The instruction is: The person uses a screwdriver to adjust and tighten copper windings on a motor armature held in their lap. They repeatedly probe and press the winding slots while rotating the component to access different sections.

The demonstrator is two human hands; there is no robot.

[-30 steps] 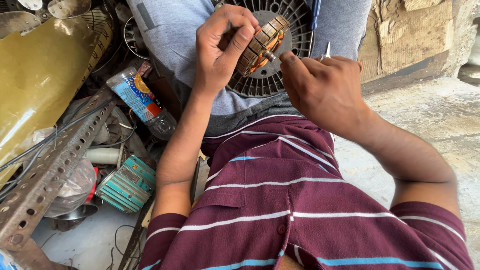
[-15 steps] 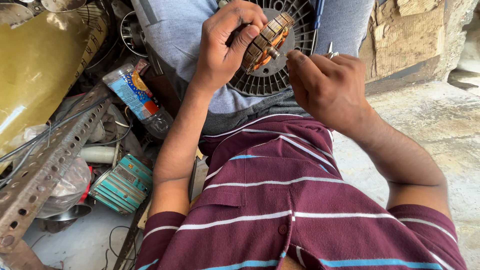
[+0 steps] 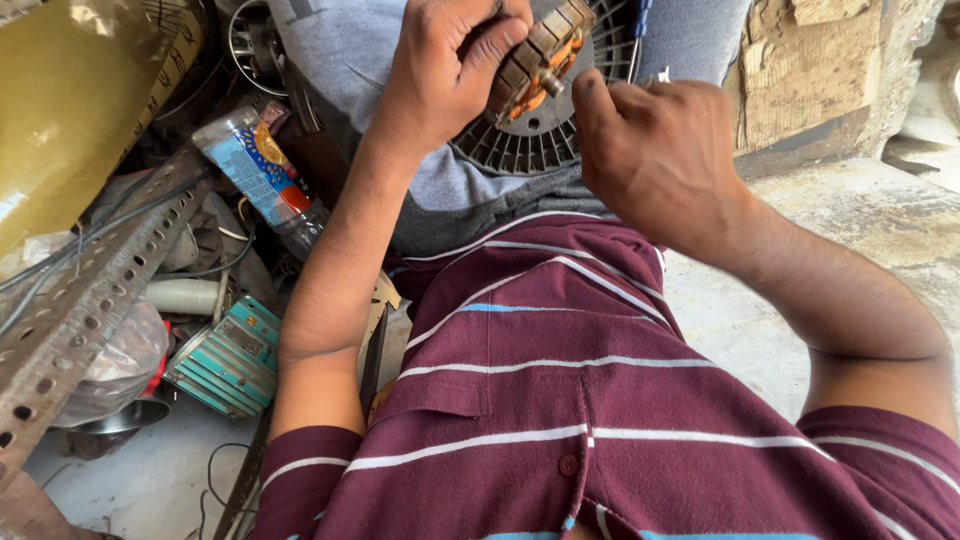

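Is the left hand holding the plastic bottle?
No, the left hand grips a small motor rotor; the plastic bottle lies apart among the clutter.

The top of the brown wound motor core [image 3: 540, 55] is cut by the picture edge, and the left hand [image 3: 445, 70] covers its left side. The thin metal tool [image 3: 655, 75] in the right hand [image 3: 660, 150] is mostly hidden.

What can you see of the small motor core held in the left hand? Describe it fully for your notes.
The motor core is a stubby cylinder of brownish stacked metal plates with orange copper windings showing at its lower end and a short shaft tip. It is tilted. The left hand wraps its fingers around it above a dark round fan grille. The right hand is closed just beside it; whether it touches is unclear.
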